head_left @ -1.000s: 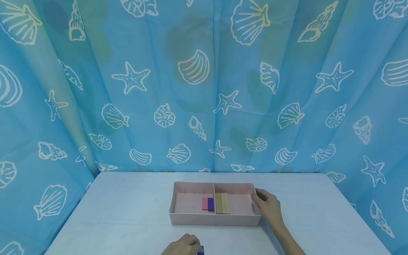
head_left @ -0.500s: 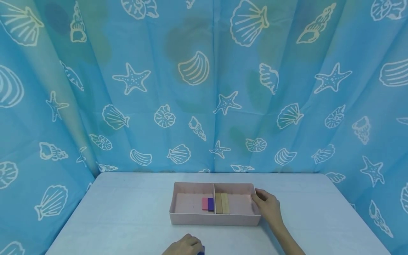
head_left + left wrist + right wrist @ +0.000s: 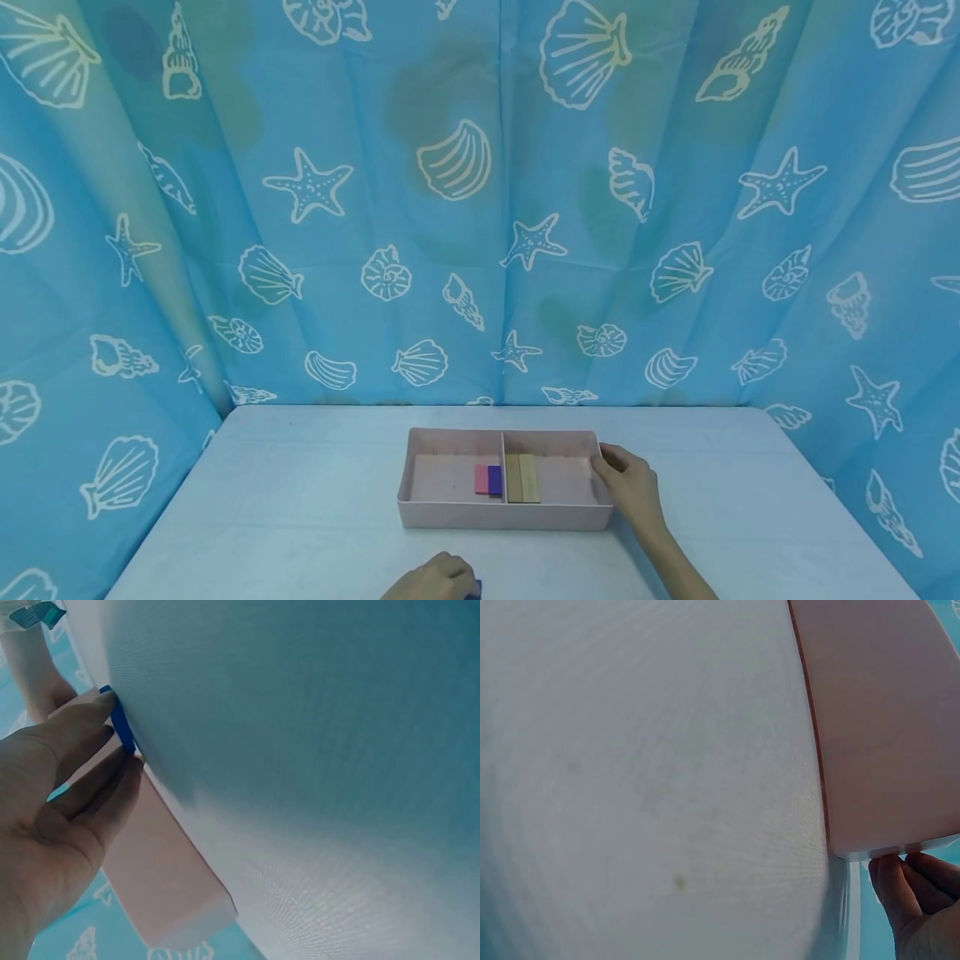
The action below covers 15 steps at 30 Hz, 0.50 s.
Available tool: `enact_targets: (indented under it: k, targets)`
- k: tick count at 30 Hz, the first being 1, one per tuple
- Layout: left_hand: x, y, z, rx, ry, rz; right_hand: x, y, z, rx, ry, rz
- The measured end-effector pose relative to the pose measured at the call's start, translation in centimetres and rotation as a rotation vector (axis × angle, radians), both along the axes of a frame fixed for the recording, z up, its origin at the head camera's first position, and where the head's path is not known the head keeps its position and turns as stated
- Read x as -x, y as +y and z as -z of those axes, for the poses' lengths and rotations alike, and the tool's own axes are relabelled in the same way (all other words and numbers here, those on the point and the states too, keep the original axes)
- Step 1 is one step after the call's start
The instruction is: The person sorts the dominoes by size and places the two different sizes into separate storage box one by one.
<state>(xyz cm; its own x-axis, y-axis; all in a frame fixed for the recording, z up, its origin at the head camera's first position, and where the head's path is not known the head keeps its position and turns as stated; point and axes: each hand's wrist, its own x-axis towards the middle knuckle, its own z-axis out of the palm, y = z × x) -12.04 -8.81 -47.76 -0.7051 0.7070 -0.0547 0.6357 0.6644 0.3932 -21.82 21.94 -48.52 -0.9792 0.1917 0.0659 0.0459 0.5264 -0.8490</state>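
Note:
A pale pink two-compartment box stands on the white table. In front of it, at the bottom of the head view, my left hand pinches a small blue block between thumb and fingertips, low at the tabletop. My right hand holds the box's right end wall, its thumb at the rim and the fingers on the outer side. In the left compartment a pink block and a dark blue block lie side by side against the divider. Two wooden strips lie along the divider's other side.
The white table reaches back to a blue curtain printed with white shells and starfish, which also closes off both sides. The box's divider rises between the two compartments.
The left hand and the blue block have shifted very slightly to the right since one second ago. My right hand and the box stay in place.

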Motion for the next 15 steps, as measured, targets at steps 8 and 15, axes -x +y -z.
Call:
enact_targets:
  k: [8,15]
  targets:
    - [0.11,-0.34,0.44,-0.082,0.064,0.088,-0.01,-0.05,0.01,-0.003,-0.015,0.003]
    - [0.02,-0.4,-0.1,-0.075,0.042,0.067,-0.09,-0.01,-0.17,0.009,-0.017,-0.001]
